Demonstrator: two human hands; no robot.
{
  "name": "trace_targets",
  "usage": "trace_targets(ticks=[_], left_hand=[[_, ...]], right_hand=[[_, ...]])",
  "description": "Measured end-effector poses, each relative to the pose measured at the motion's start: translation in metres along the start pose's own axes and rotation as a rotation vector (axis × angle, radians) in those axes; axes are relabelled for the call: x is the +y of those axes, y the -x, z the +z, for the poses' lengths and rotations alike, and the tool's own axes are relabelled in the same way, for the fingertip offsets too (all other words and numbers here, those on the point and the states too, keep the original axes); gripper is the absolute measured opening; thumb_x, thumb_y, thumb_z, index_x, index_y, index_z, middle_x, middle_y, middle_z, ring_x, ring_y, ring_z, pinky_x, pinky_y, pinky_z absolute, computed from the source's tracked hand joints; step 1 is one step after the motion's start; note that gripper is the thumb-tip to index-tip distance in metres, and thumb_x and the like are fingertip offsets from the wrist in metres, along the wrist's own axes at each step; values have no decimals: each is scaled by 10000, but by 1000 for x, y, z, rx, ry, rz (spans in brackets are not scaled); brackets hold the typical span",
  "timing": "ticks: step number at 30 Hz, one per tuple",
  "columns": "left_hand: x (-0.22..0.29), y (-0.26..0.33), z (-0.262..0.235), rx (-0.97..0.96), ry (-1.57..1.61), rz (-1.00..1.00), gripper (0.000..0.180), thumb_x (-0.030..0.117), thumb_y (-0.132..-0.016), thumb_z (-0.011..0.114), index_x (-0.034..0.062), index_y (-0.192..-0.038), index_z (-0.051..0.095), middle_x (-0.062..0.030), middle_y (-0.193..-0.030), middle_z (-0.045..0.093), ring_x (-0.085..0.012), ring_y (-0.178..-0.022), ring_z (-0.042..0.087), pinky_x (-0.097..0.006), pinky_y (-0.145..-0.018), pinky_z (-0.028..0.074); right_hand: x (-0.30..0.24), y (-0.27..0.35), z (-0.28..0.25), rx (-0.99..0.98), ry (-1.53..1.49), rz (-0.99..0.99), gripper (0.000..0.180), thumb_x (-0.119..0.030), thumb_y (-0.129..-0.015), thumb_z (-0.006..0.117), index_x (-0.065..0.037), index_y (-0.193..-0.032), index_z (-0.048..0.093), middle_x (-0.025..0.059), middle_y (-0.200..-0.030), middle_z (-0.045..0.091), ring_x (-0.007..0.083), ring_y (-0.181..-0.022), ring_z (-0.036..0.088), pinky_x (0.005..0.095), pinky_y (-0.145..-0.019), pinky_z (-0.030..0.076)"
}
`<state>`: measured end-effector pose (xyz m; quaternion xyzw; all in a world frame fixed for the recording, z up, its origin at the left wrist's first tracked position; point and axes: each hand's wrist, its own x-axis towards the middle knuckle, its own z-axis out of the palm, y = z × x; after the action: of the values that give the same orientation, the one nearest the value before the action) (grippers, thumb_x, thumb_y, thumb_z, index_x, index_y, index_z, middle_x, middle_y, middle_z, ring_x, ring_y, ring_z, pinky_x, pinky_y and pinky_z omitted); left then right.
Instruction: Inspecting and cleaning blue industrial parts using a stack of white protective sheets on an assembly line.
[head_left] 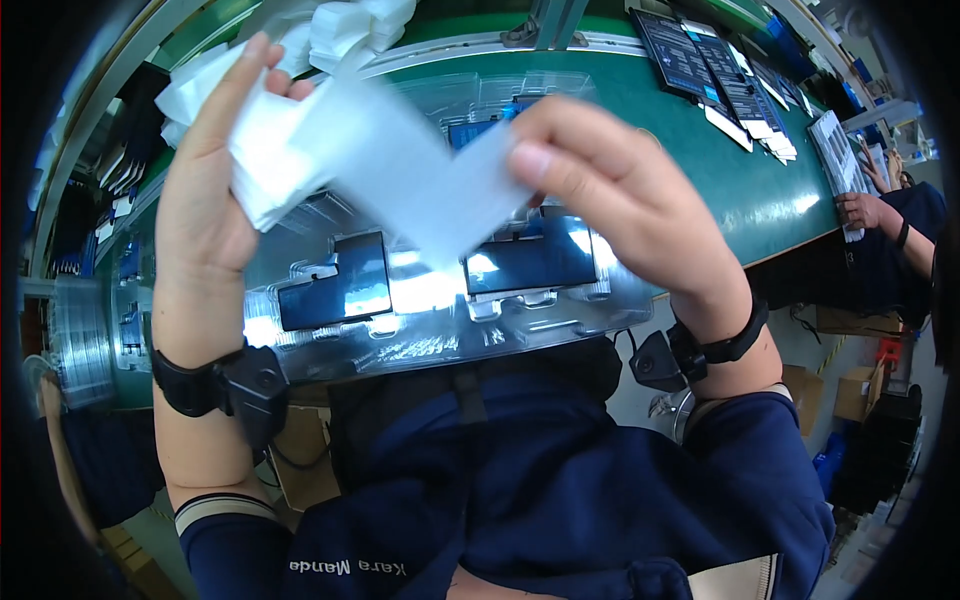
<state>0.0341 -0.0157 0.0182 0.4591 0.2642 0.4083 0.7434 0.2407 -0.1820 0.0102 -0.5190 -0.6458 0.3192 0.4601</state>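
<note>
Sheet (400,165) — white, blurred — pinched taut by left hand (215,190) and right hand (610,195) above clear tray (330,355), keeping it off the dark parts.

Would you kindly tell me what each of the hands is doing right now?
Left hand: closed on a folded white cloth.
Right hand: pinching the blurred white sheet at its end.

A long green workbench (760,190) runs from the centre to the upper right of the frame, light glaring off its surface. Metal rails (90,120) edge the upper left. Cardboard boxes (850,390) stand on the floor at lower right.
</note>
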Motion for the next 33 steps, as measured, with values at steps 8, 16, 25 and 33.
trace_targets(ticks=[8,16,25,33], left_hand=[[5,5,-16,-23,-52,13,220,177,-840,686,22,-975,606,-47,-805,620,-133,-802,646,-308,-681,586],[10,15,14,-122,-808,16,275,211,-790,719,25,-969,626,-32,-759,616,-104,-706,607,-240,-590,500],[-31,-8,57,-563,-1437,472,181,-46,-686,538,-14,-860,578,-172,-847,577,-372,-799,570,-379,-703,456],[-43,-10,67,-697,-1705,634,269,-42,-664,576,42,-916,617,-108,-990,639,-288,-872,566,-373,-787,399]], right_hand=[[5,-1,9,-258,216,11,225,-237,-953,466,-33,-895,542,167,-778,575,357,-763,561,415,-697,440],[14,-11,-28,81,-208,109,199,-176,-908,592,19,-942,611,44,-768,622,101,-643,620,220,-573,489],[45,-32,-70,365,490,302,155,-117,-833,603,32,-876,605,117,-716,621,186,-581,574,310,-577,471],[44,-31,-75,322,318,339,123,-145,-896,552,-26,-926,538,17,-774,545,79,-601,551,219,-488,390]])
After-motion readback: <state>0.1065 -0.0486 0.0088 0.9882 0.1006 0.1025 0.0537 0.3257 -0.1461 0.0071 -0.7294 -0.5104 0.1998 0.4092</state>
